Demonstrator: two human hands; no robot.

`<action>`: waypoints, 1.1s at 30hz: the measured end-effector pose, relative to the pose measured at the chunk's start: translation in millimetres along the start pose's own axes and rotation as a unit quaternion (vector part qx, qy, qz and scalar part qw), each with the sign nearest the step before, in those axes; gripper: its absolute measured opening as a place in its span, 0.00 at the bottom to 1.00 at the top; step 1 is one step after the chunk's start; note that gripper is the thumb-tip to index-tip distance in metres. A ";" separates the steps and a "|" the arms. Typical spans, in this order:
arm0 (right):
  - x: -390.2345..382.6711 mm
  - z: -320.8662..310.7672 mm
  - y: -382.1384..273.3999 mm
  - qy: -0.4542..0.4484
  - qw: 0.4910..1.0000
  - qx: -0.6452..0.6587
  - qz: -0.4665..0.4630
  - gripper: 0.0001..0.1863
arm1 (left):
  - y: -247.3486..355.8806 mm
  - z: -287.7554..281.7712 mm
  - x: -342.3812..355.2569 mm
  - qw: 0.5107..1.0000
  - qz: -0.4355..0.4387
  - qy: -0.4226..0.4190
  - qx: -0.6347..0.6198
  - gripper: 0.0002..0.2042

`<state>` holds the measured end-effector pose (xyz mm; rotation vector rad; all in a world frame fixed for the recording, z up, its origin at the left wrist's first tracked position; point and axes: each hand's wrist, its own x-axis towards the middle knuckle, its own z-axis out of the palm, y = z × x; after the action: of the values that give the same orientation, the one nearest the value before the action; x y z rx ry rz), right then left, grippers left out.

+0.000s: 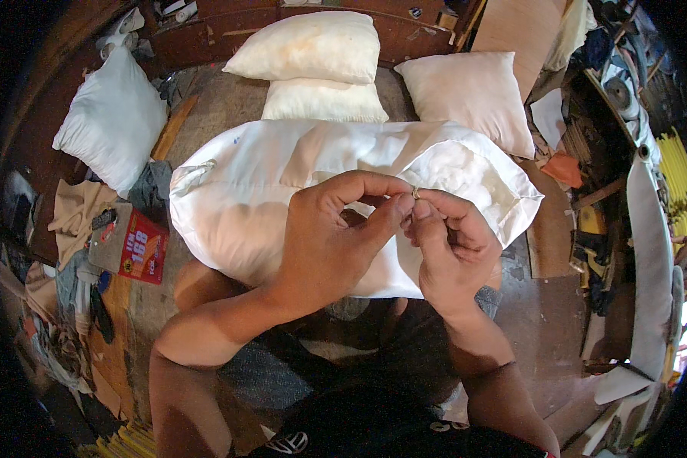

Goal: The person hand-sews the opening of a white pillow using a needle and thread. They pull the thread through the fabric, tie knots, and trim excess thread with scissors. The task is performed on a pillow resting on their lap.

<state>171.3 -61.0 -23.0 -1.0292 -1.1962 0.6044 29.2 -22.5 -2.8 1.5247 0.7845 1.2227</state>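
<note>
Both hands meet fingertip to fingertip above a large white pillow cover [244,175] that lies across my lap. My left hand [320,237] pinches with thumb and forefinger, and my right hand [458,252] pinches right against it. Between the fingertips shows a tiny pale yellowish thing [416,194], too small to name. At its right end the cover gapes, and fluffy white stuffing [454,174] fills the opening. My hands hide part of the cover's front.
Two white pillows [305,47] are stacked at the back. A third pillow [473,95] lies back right, a fourth [113,122] at the left. A red printed box [141,248] sits left. Cloth scraps [76,214] and a long white roll [650,259] line the sides.
</note>
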 end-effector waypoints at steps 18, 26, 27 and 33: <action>-3.6 7.2 5.2 0.003 0.996 -0.066 -0.055 0.06 | -10.0 -15.0 11.7 0.994 0.036 -0.024 -0.104 0.05; -2.3 4.6 1.6 -0.054 0.986 -0.135 -0.076 0.07 | 8.4 -20.8 6.8 0.980 0.037 0.011 -0.195 0.06; -1.7 2.9 0.3 -0.036 0.990 -0.123 -0.058 0.07 | 10.9 -21.4 6.9 0.986 0.073 0.026 -0.150 0.07; 4.2 1.7 -13.6 -0.119 0.961 -0.116 -0.219 0.11 | 17.6 -30.2 -0.8 0.928 0.237 -0.088 0.272 0.04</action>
<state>169.2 -63.0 -9.0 -0.8582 -1.6789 0.2438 -1.4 -19.5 13.7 2.3513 0.6873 1.2389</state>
